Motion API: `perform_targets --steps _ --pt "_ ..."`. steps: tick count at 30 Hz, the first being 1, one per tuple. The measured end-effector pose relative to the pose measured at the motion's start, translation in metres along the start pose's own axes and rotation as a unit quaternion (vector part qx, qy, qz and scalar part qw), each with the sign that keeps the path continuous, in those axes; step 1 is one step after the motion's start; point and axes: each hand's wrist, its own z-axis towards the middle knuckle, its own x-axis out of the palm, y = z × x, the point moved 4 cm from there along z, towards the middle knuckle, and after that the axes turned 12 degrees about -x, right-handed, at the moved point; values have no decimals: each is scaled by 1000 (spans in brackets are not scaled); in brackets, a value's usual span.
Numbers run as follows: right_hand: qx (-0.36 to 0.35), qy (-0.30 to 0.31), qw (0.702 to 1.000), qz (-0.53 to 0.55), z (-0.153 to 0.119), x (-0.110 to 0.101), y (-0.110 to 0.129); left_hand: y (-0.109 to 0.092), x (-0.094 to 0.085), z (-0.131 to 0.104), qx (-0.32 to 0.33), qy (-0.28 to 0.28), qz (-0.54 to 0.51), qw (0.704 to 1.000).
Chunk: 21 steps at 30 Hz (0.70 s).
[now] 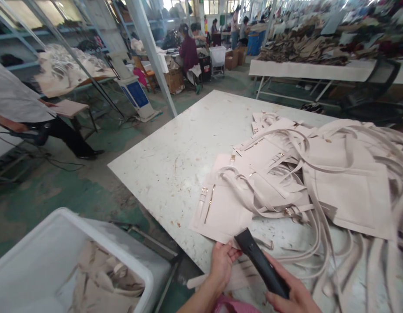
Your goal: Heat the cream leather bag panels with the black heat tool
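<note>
My left hand [221, 265] pinches the near edge of a pale beige bag panel [221, 213] with gold fittings, lying on the white worktable [175, 161]. My right hand [294, 298] grips a black handheld tool [258, 261], its tip pointing up toward the same panel edge. More beige panels and long straps [319, 174] are piled to the right of the panel. A loose strap piece [201, 281] lies under my left hand at the table's near edge.
A white plastic bin [58, 261] with beige scraps stands on the floor at lower left. A seated person's arm and dark trousers [58, 130] are at the left. Other workers sit at distant benches [188, 52]. A long table [319, 69] with stacked material runs at back right.
</note>
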Motion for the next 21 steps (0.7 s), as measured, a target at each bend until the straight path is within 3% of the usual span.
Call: perform_targets --steps 4,11,15,21 --pt "12 -76 997 -24 -3 -12 9 10 11 3 -24 68 -19 997" --pt "42 -242 968 -51 -38 -56 18 22 28 20 -114 -30 -79 990" --pt "67 -263 959 -79 -61 -70 3 15 37 14 -145 -52 -117 981" --pt "57 -267 960 -54 -76 -63 -25 10 36 7 -149 -39 -146 977"
